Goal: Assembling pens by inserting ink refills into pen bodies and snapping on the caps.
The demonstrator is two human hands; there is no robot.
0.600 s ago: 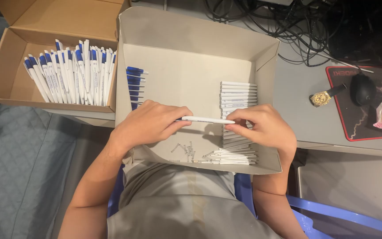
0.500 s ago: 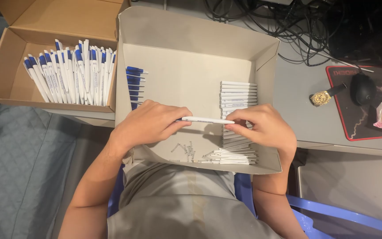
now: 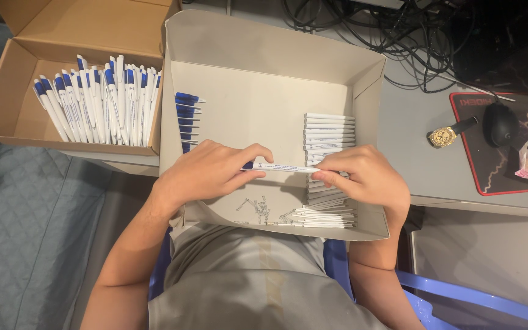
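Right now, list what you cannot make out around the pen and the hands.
- Head view: both ends of the white pen are covered by the left hand and right hand.
- Head view: the small springs are too tiny to count.
- Head view: the right hand hides part of the white barrel stack.

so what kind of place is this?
Probably a desk used as a small assembly station: a grey tray of white pen barrels, a cardboard box of finished pens, with a computer mouse and tangled cables nearby.
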